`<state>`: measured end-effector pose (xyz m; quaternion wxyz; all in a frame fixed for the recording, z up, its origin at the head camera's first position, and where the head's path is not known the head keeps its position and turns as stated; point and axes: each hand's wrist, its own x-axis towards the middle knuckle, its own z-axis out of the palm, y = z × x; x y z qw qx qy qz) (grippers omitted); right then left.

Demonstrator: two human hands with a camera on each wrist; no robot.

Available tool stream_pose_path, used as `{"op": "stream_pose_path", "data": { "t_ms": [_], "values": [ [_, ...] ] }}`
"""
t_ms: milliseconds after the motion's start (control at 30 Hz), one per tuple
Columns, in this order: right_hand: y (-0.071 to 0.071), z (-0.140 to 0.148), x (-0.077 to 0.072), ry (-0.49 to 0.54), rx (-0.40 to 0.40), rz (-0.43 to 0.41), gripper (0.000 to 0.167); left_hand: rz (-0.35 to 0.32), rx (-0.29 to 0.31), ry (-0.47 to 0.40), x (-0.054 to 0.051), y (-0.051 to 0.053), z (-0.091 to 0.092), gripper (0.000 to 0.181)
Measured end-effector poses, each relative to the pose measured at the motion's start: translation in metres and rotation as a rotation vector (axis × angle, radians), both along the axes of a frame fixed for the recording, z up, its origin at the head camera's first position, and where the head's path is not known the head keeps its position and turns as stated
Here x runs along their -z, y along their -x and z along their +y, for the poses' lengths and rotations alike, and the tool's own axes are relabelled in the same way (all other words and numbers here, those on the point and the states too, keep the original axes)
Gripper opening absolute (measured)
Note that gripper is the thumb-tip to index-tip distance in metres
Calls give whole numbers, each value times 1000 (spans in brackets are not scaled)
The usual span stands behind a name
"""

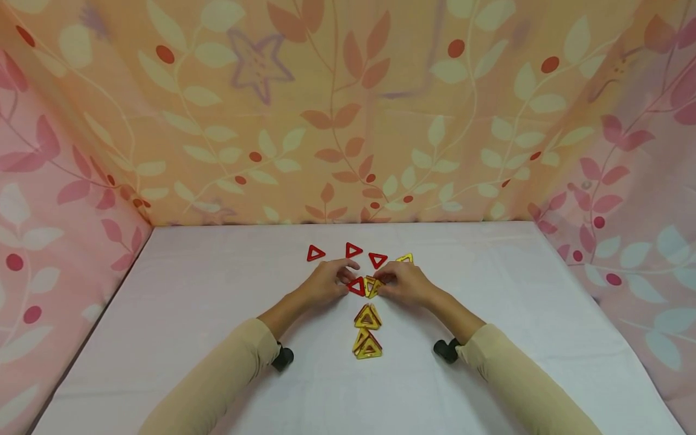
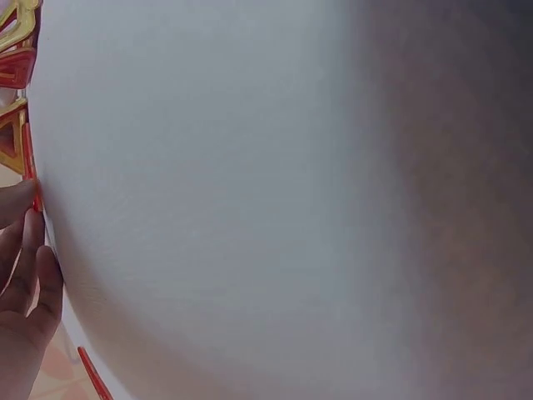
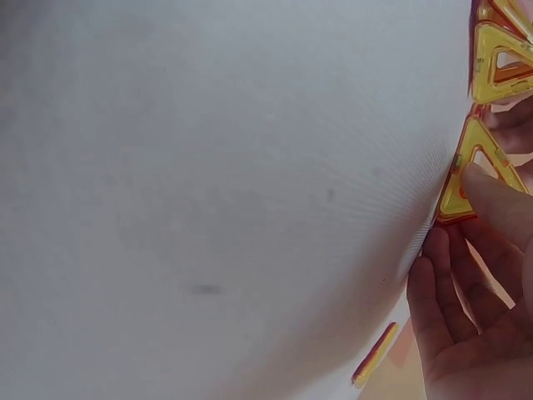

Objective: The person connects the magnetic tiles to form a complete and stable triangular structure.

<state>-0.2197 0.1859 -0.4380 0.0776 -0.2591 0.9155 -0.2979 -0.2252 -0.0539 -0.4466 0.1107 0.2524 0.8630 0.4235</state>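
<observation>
My left hand (image 1: 328, 283) pinches the outer corner of a flat red magnetic triangle tile (image 1: 356, 292), seen edge-on in the left wrist view. The tile lies against a small cluster of yellow triangle tiles (image 1: 374, 289). From the other side my right hand (image 1: 405, 284) grips a yellow tile (image 3: 455, 202) of that cluster, thumb on its face and fingers behind, with red showing along its edge. Closer to me stand two built groups of yellow and red tiles, a pyramid-like one (image 1: 368, 326) and a leaning one (image 1: 369, 355).
Beyond the hands lie loose red triangle tiles, one at the left (image 1: 314, 258), one in the middle (image 1: 353, 244) and one farther right (image 1: 377, 255). A yellow triangle (image 1: 406, 258) is partly hidden behind the right hand. Patterned curtains (image 1: 337, 121) enclose the white table (image 1: 179, 290).
</observation>
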Motion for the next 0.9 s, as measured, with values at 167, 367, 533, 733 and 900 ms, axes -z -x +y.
{"op": "stream_pose_path", "data": {
  "t_ms": [167, 367, 533, 733, 900],
  "values": [
    [1, 1, 0, -7, -2, 11, 28, 12, 11, 20, -1, 0, 1, 46],
    [0, 1, 1, -3, -15, 34, 27, 37, 33, 47, -2, -2, 2, 48],
    [0, 2, 2, -1, -20, 42, 27, 83, 54, 72, -2, -3, 2, 50],
    [0, 2, 2, -5, -30, 65, 26, 103, 71, 48, -6, -4, 2, 49],
    [0, 1, 1, -8, -24, 53, 27, 112, 64, 31, -11, -4, 4, 50]
  ]
}}
